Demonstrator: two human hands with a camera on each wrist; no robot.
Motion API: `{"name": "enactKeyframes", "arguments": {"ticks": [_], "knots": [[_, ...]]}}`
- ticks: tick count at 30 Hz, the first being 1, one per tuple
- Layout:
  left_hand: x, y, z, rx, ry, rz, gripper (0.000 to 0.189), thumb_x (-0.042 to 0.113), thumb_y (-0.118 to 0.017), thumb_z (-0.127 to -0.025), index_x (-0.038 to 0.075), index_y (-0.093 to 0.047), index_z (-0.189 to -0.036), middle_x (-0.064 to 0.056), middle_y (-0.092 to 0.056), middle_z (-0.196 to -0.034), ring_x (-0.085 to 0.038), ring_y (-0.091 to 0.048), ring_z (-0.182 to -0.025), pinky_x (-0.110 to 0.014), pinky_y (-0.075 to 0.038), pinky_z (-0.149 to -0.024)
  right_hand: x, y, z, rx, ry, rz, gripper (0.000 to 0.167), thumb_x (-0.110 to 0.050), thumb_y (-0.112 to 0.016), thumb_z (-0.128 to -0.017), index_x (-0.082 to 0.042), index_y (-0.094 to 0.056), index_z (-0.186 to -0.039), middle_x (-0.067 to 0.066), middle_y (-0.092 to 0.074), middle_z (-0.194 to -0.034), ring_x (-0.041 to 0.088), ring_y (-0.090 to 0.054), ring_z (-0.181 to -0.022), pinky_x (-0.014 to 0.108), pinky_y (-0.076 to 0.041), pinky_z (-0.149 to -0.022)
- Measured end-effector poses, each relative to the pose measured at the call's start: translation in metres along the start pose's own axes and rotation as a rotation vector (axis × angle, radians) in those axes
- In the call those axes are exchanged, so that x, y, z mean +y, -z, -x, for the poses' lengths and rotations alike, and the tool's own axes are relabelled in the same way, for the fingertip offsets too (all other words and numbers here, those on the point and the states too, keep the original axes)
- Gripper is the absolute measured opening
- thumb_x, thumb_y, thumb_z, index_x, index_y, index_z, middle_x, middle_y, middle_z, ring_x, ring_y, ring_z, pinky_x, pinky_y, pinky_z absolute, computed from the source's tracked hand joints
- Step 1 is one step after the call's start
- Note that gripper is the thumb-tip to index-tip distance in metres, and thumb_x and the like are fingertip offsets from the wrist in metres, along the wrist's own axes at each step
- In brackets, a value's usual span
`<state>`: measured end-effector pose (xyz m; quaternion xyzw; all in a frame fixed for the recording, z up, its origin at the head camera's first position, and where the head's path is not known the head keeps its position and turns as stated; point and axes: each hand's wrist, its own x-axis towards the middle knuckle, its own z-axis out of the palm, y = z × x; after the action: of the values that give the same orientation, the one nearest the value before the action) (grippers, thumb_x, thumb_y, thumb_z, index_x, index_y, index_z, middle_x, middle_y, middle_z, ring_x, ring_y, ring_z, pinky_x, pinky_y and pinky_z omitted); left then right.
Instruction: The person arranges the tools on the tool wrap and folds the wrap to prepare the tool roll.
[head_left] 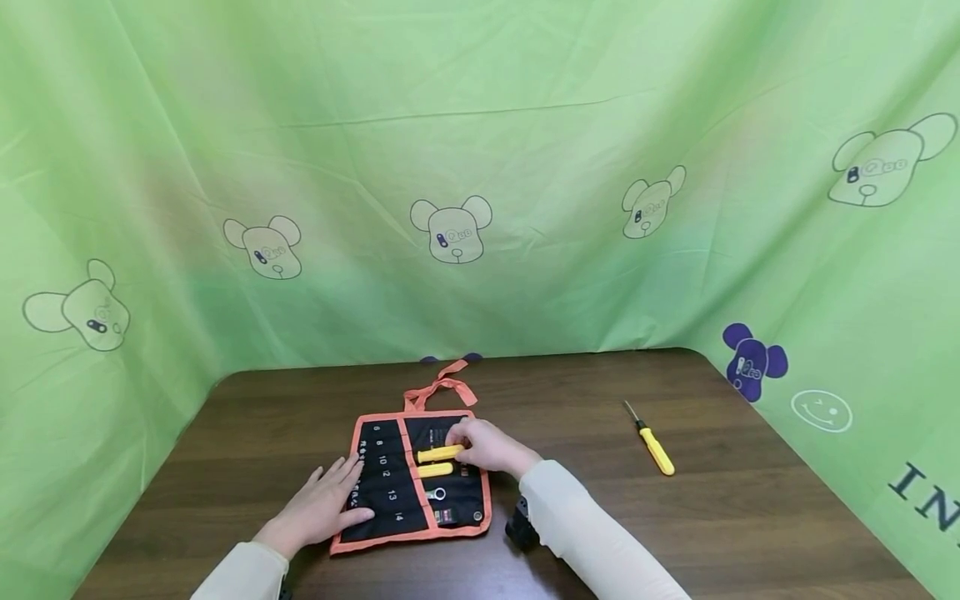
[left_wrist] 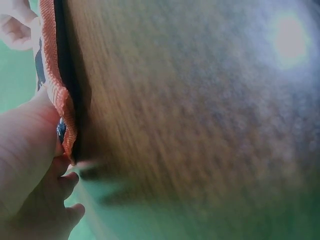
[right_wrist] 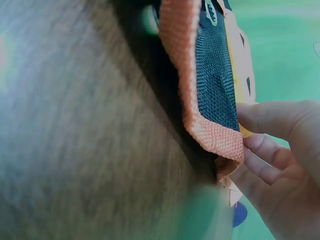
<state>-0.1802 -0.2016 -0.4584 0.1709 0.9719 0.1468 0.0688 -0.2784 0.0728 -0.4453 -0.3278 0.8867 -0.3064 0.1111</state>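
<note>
A black tool pouch [head_left: 390, 479] with orange edging lies unrolled on the table, numbers printed down its left part. My left hand [head_left: 318, 502] rests on the pouch's left edge, fingers straight and thumb spread. With thumb and fingers, my right hand [head_left: 489, 446] pinches the end of a yellow screwdriver handle [head_left: 438, 454] whose other end meets the middle orange strip; its shaft is hidden. Just below sits a second yellow handle [head_left: 435, 471], then a wrench's ring end [head_left: 437, 494]. In the right wrist view, the pinched yellow handle [right_wrist: 244, 131] shows beside the pouch's orange corner.
A screwdriver [head_left: 656, 450] with a yellow and black handle lies apart on the right of the brown table [head_left: 570, 400]. Orange ties [head_left: 438, 387] stretch from the pouch's far edge. Behind the table hangs a green printed curtain [head_left: 525, 292].
</note>
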Motion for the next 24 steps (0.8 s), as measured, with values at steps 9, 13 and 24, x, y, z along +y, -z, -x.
{"name": "enactKeyframes", "arguments": {"ticks": [9,13,24], "knots": [[0.0,-0.001,0.0,0.002,0.0,0.001,0.076,0.048,-0.059,-0.085,-0.006,-0.04,-0.135,-0.022,-0.032,-0.142,-0.038,-0.026,-0.131,-0.057,-0.018,-0.102,-0.003,-0.001,-0.002,0.009,0.007,0.079,0.008,-0.007,-0.063,-0.087,-0.01,-0.07,-0.09,-0.006,-0.061,-0.081,0.006,-0.052,-0.066,0.022,-0.046,-0.064],[0.001,0.0,0.0,-0.003,0.007,0.003,0.076,0.048,-0.059,-0.085,-0.007,-0.04,-0.135,-0.022,-0.032,-0.142,-0.038,-0.026,-0.131,-0.057,-0.018,-0.102,-0.003,-0.003,-0.004,-0.005,0.017,0.111,0.009,-0.008,-0.063,-0.087,-0.011,-0.071,-0.091,-0.006,-0.063,-0.084,0.006,-0.053,-0.071,0.024,-0.046,-0.071],[0.002,0.001,0.0,-0.007,0.008,0.006,0.076,0.048,-0.058,-0.085,-0.006,-0.04,-0.135,-0.022,-0.032,-0.143,-0.038,-0.025,-0.131,-0.057,-0.018,-0.102,-0.012,-0.003,-0.009,-0.01,-0.052,0.132,0.014,-0.005,-0.06,-0.088,-0.007,-0.072,-0.096,0.0,-0.066,-0.092,0.011,-0.058,-0.083,0.031,-0.048,-0.079]]}}
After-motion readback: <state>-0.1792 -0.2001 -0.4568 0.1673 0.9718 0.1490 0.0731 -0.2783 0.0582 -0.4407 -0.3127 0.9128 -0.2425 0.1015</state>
